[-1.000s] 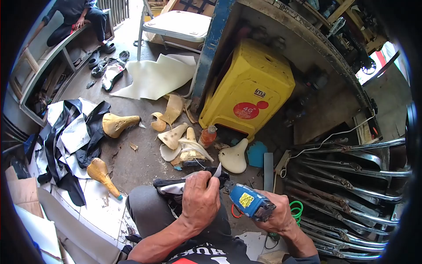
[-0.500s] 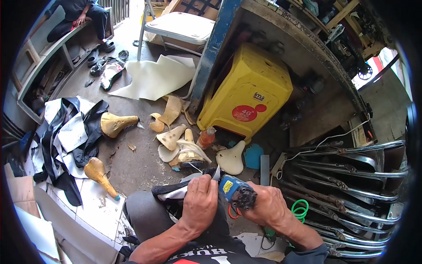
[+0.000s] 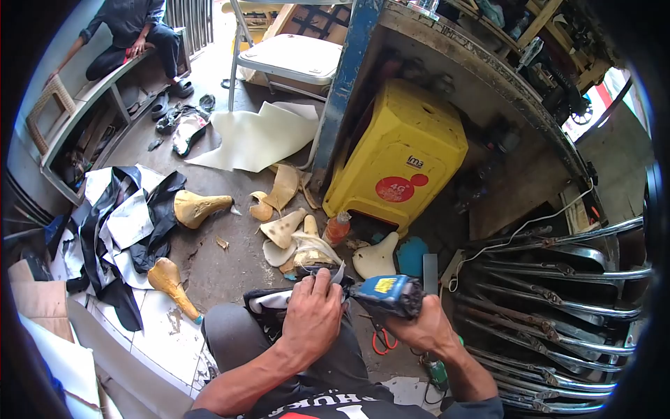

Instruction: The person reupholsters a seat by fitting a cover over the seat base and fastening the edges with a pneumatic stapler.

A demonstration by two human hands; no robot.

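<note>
My left hand (image 3: pixel 312 314) lies over a piece of black-and-white sheet material (image 3: pixel 269 301) above my lap, its fingers bent down onto the far edge. Whatever the fingertips press is partly hidden. In my right hand (image 3: pixel 424 329) is a blue power tool (image 3: pixel 386 294) with a yellow label, its nose pointing left at the material beside my left fingers. The exact kind of tool does not show clearly. Just beyond my hands lie a pale saddle-shaped piece (image 3: pixel 375 257) and an orange-red bottle (image 3: pixel 337 228). Below the tool is a pair of orange-handled scissors (image 3: pixel 384 341).
Yellow plastic stool (image 3: pixel 412 140) ahead; stacked chrome tube frames (image 3: pixel 558 300) to the right. Yellowish saddle shapes (image 3: pixel 199 208) and black-and-white scraps (image 3: pixel 132 222) lie left. A white sheet (image 3: pixel 258 136) is on the floor near a folding chair (image 3: pixel 293 56). Another person (image 3: pixel 129 35) sits far left.
The blue tool has turned to lie more level, and my right hand has moved slightly lower. My left fingers have stretched further forward over the material. The view has shifted a little.
</note>
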